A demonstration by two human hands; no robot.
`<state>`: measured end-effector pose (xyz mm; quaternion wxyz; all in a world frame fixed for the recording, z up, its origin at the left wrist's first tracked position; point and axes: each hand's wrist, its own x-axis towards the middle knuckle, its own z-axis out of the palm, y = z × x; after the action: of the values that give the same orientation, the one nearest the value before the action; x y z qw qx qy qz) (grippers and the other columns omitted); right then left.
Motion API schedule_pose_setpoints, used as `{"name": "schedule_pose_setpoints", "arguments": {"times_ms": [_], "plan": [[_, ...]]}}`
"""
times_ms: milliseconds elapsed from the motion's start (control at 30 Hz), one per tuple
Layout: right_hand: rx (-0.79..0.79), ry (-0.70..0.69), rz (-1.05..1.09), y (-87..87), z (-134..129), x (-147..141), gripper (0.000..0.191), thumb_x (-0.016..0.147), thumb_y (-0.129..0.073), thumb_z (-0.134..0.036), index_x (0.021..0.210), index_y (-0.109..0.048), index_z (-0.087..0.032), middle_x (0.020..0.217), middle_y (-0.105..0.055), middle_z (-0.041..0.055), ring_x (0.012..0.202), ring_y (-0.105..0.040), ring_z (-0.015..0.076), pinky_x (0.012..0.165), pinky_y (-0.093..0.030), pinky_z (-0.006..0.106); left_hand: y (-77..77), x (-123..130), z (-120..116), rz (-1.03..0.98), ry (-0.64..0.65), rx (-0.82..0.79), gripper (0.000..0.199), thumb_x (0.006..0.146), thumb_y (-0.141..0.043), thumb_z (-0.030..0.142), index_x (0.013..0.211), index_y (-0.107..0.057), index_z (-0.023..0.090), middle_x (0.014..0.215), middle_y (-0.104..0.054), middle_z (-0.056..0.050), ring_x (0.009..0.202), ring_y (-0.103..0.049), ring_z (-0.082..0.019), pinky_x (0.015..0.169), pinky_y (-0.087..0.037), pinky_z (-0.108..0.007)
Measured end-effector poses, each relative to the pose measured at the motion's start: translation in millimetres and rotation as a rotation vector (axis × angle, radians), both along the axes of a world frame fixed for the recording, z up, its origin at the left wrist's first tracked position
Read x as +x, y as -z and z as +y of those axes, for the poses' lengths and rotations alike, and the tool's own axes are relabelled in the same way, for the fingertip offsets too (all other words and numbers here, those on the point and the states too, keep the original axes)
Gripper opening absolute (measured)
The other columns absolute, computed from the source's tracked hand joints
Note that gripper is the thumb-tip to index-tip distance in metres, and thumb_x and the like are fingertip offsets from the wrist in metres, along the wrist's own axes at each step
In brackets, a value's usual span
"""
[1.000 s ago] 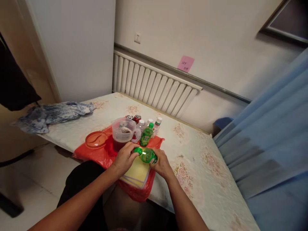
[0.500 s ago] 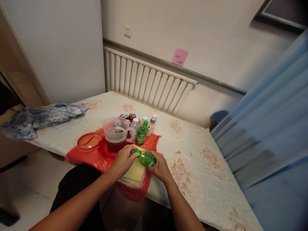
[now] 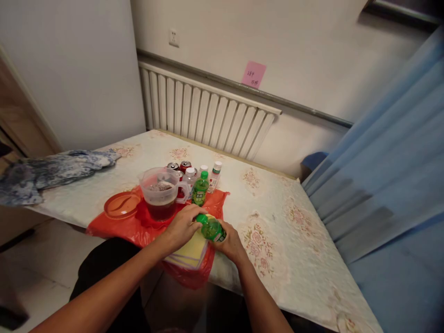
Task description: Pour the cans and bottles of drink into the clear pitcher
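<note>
Tilted above a yellow cloth (image 3: 190,252), a green plastic drink bottle (image 3: 210,228) is held between both hands. My right hand (image 3: 229,239) is closed round its labelled lower part. The fingers and thumb of my left hand (image 3: 182,225) pinch its green cap (image 3: 201,218) at the neck. Just behind stands a second green bottle (image 3: 200,189), upright with its cap on. To the left, a clear plastic pitcher (image 3: 161,192) holds dark brown, foamy liquid. An orange-red round lid (image 3: 121,205) lies beside the pitcher on a red plastic bag (image 3: 114,225).
Behind the pitcher stand drink cans (image 3: 185,165) and several white-capped bottles (image 3: 215,173). A floral tablecloth (image 3: 277,222) covers the table. Crumpled blue-white fabric (image 3: 69,169) lies at the left. A radiator (image 3: 208,113) runs along the wall; a blue curtain (image 3: 388,175) hangs at right.
The camera view has shifted slightly. At the bottle's neck, the cap now looks closer to the body than before. Both hands keep their hold.
</note>
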<state>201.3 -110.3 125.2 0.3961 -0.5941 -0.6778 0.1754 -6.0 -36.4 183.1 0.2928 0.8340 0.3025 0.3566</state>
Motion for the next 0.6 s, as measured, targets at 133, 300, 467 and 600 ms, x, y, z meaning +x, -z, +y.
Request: {"name": "schedule_pose_setpoints", "arguments": {"times_ms": [133,300,467,600], "plan": [[-0.017,0.01,0.069,3.4,-0.8,2.4,0.053,0.069,-0.075,-0.026,0.121,-0.068,-0.019,0.117,-0.074,0.0098,0.105,-0.069,0.0286,0.094,-0.053,0.04,0.3,6.6,1.1,-0.032,-0.007,-0.056,0.037,0.077,-0.062,0.014,0.112,-0.069,0.02,0.108,-0.068,-0.007,0.096,-0.064,-0.02,0.083,-0.054,-0.033],[-0.05,0.008,0.192,2.1,-2.5,6.1,0.056,0.069,-0.078,-0.028,0.123,-0.069,-0.021,0.12,-0.074,0.0084,0.107,-0.068,0.0285,0.098,-0.052,0.041,5.7,11.5,-1.8,-0.072,-0.102,-0.112,0.041,0.079,-0.063,0.023,0.12,-0.065,0.018,0.102,-0.065,-0.006,0.084,-0.063,-0.018,0.075,-0.054,-0.031],[-0.113,0.041,0.447,-3.8,11.1,19.1,0.062,0.065,-0.079,-0.025,0.125,-0.066,-0.022,0.116,-0.075,0.0034,0.104,-0.069,0.0252,0.094,-0.054,0.036,35.7,3.5,-0.9,0.0,-0.161,-0.131,0.028,0.084,-0.057,0.029,0.107,-0.067,0.017,0.094,-0.067,-0.006,0.076,-0.064,-0.018,0.076,-0.055,-0.033],[-0.101,0.058,0.57,-8.7,38.2,30.1,0.055,0.06,-0.079,-0.025,0.113,-0.068,-0.019,0.108,-0.077,0.0047,0.096,-0.07,0.0257,0.086,-0.056,0.036,85.0,-8.1,4.5,0.074,-0.22,-0.117,0.024,0.085,-0.053,0.029,0.101,-0.066,0.017,0.092,-0.07,-0.008,0.077,-0.066,-0.021,0.079,-0.056,-0.038]]}}
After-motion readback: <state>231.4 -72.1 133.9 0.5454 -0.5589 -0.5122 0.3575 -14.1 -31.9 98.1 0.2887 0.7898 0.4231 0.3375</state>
